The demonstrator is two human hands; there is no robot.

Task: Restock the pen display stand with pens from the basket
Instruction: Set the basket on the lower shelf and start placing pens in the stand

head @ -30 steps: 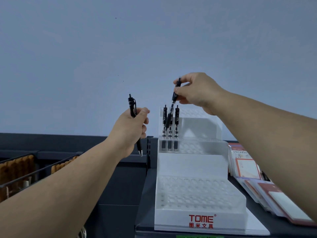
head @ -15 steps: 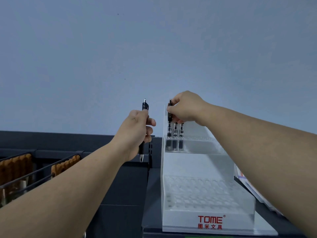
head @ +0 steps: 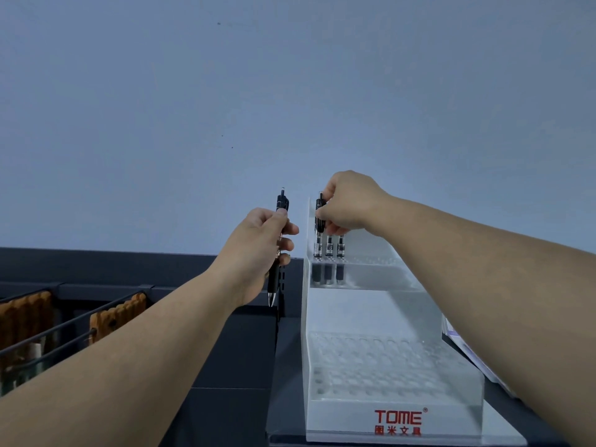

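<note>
The right hand (head: 350,204) pinches the top of a black click pen (head: 320,217) standing in the leftmost hole of the upper tier of the clear acrylic tiered display stand (head: 371,317), beside two pens already seated (head: 334,250). This looks like the seating step. The left hand (head: 258,253) grips a second black pen (head: 280,246) upright, just left of the stand. Next, judging by this, release and feed the spare pen into a free hole. The basket is not clearly identifiable.
</note>
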